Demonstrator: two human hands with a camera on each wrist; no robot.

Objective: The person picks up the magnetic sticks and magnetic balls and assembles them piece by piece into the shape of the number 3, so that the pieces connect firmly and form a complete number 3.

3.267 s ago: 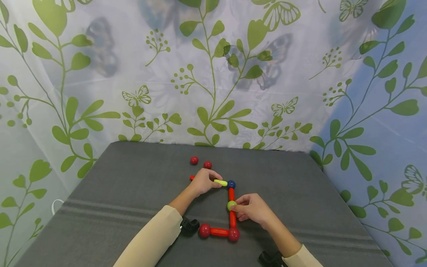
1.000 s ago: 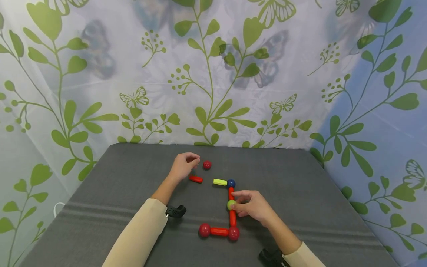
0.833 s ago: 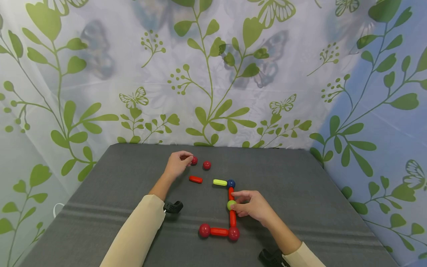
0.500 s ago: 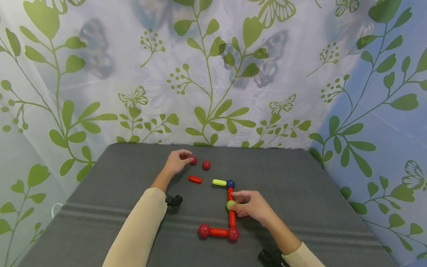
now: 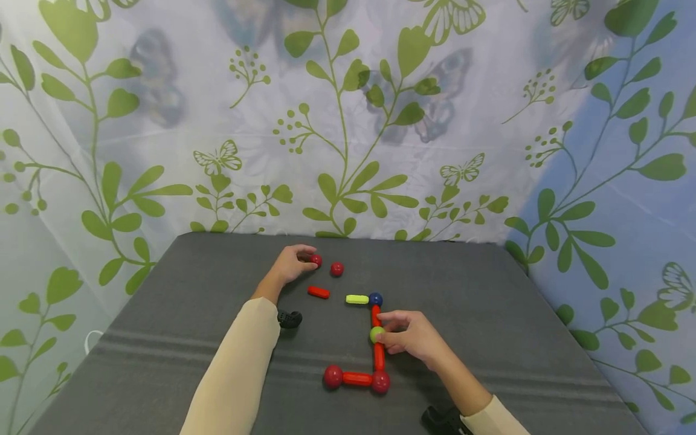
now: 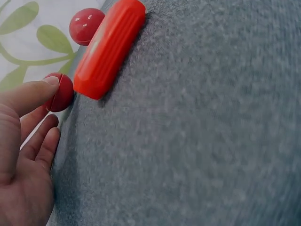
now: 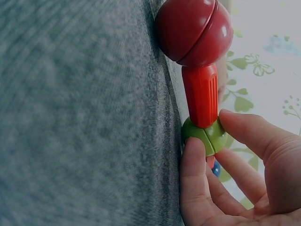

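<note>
At the back left my left hand (image 5: 291, 264) pinches a red ball (image 6: 61, 92) between thumb and fingers, and the ball rests on the table. My right hand (image 5: 414, 339) holds the light green ball (image 7: 207, 134) with the thumb on one side and fingers on the other. That ball joins two red rods (image 5: 379, 356) in a line. A blue ball (image 5: 376, 299) caps the far end, with a yellow rod (image 5: 357, 299) pointing left from it. At the near end a larger red ball (image 5: 381, 382) connects through another red rod (image 5: 357, 379) to a second large red ball (image 5: 333, 377).
A loose red ball (image 5: 337, 269) lies right of the pinched one, and a loose red rod (image 5: 318, 292) sits in front of them. The grey table (image 5: 462, 284) ends at a leaf-patterned curtain (image 5: 348, 121). A black strap device (image 5: 290, 319) is on the left wrist.
My left hand has left the yellow rod, moved back and left, and taken hold of the red ball there. My right hand has stayed at the green ball throughout.
</note>
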